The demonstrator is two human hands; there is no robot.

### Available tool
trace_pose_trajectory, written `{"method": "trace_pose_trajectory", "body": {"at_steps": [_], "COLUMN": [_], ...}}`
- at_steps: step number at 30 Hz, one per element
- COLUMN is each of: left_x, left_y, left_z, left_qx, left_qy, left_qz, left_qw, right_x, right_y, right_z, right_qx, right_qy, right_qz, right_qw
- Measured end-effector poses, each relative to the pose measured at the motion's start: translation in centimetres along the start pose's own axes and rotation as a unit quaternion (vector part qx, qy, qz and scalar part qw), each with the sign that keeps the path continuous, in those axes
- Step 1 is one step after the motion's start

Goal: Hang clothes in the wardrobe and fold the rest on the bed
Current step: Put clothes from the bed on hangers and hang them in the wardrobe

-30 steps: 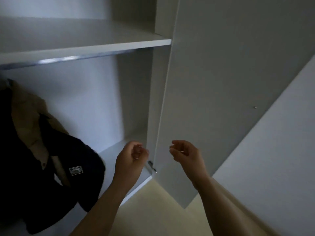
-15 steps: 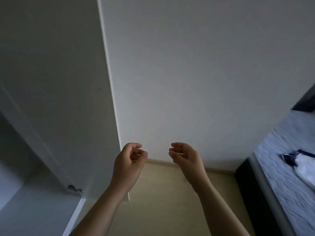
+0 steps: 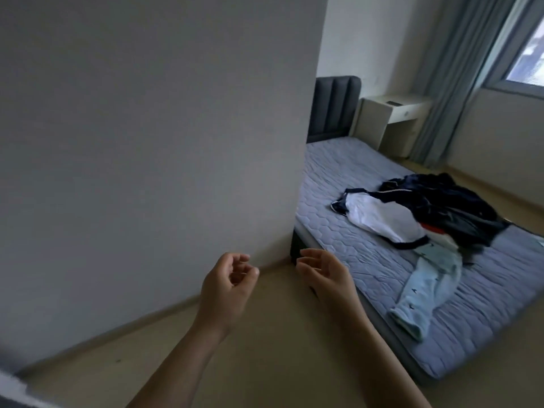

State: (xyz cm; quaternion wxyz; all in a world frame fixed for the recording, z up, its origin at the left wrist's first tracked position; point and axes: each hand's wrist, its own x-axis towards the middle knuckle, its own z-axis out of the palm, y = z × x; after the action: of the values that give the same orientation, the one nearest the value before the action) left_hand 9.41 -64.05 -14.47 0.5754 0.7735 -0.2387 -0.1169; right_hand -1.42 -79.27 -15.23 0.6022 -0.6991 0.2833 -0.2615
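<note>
A pile of clothes lies on the bed (image 3: 347, 231) with its grey quilted mattress, at the right. It holds a white garment with dark trim (image 3: 382, 220), a heap of dark navy clothes (image 3: 447, 204) and light blue patterned trousers (image 3: 426, 290) stretched toward the bed's near edge. My left hand (image 3: 226, 284) and my right hand (image 3: 323, 275) hover side by side in front of me over the floor, fingers loosely curled, each holding nothing. Both are well short of the clothes. The wardrobe is out of view.
A white wall (image 3: 147, 142) fills the left half and ends in a corner just past my hands. Beige floor (image 3: 265, 348) lies below. Behind the bed stand a dark padded headboard (image 3: 332, 104), a white bedside table (image 3: 391, 119), grey curtains (image 3: 459, 72) and a window.
My view has swung right, away from the open wardrobe with its hanging dark jacket, past the wall, to the bed and clothes. My hands keep the same loose pose in front of me.
</note>
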Motion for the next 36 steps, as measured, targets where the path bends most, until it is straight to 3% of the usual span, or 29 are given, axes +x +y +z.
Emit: {"method": "trace_pose_trajectory", "body": {"at_steps": [12,20,26,36], "left_x": [10.5,16.5,19.2,24.5], "left_y": [2.7,2.9,3.8,5.9], "left_z": [16.7,25.2,33.2,43.3], "left_qx": [-0.013,-0.029,-0.015,-0.004], "left_qy": [-0.217,-0.338,-0.378,-0.338], "left_qz": [0.075,0.070,0.087,0.055], "left_qw": [0.973,0.938,0.922,0.939], "right_x": [5.8,9.8,13.2,22.6], "right_y": [3.6,5.4,7.4,9.2], "right_z": [-12.8,-17.7,-23.6,-34.1], "right_qx": [-0.026,-0.017,0.000,-0.018], "right_qy": [0.214,0.300,0.346,0.308], "right_qz": [0.030,0.071,0.087,0.094], "right_qw": [0.976,0.951,0.934,0.947]}}
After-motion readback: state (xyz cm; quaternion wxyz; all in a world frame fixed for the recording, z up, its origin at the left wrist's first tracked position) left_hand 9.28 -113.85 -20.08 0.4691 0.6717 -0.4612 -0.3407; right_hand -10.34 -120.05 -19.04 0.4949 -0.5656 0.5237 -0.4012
